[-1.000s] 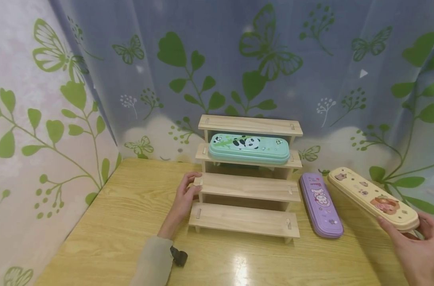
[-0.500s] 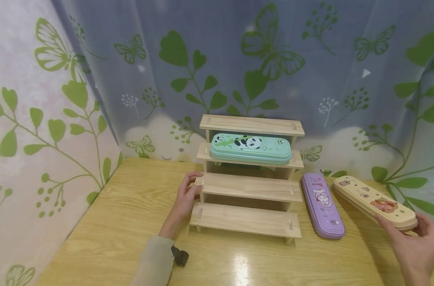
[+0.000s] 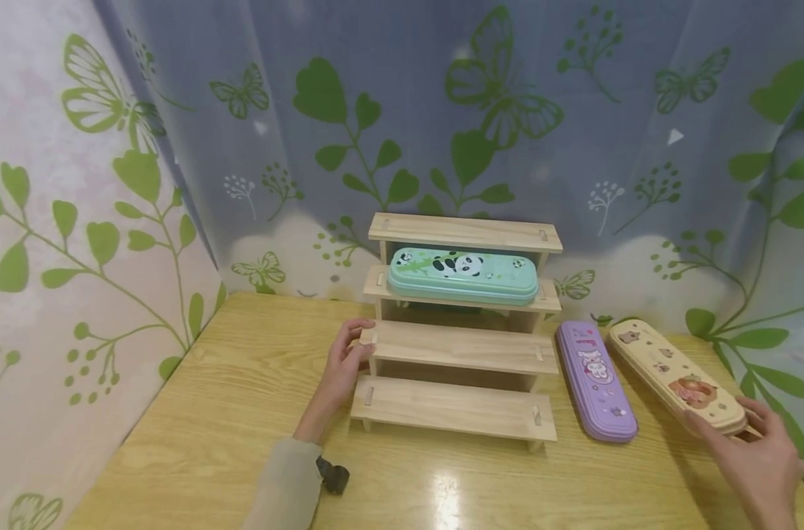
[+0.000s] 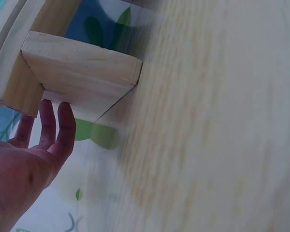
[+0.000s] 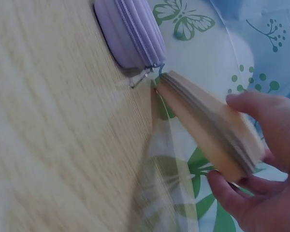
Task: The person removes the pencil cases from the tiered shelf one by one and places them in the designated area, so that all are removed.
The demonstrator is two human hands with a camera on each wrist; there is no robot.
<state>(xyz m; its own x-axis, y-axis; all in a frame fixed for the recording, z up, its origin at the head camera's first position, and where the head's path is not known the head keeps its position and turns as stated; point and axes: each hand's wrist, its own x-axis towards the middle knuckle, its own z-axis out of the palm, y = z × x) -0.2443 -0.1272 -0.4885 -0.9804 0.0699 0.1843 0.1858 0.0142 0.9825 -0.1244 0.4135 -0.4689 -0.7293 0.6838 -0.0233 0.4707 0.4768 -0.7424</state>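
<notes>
My right hand (image 3: 753,460) pinches the near end of a cream pencil case (image 3: 674,375), thumb along one side and fingers on the other. That case has animal and fruit prints, and in the right wrist view its zipped side (image 5: 210,125) slants, the held end raised off the table. A purple pencil case (image 3: 597,383) lies just left of it. With my left hand (image 3: 342,361) I hold the left end of the second-lowest board of a stepped wooden rack (image 3: 458,346); the left wrist view has fingertips at its wooden side (image 4: 79,72). A mint panda pencil case (image 3: 464,276) rests on the second-highest board.
The rack stands on a wood-grain table (image 3: 256,353) in front of a blue and white curtain (image 3: 402,110) with green butterflies and leaves. A similar leafy cloth (image 3: 64,258) rises along the left edge. A black band (image 3: 332,475) sits on my left wrist.
My right hand has lowered the cream pencil case and brought it left, closer to the purple one. My left hand keeps its hold on the rack.
</notes>
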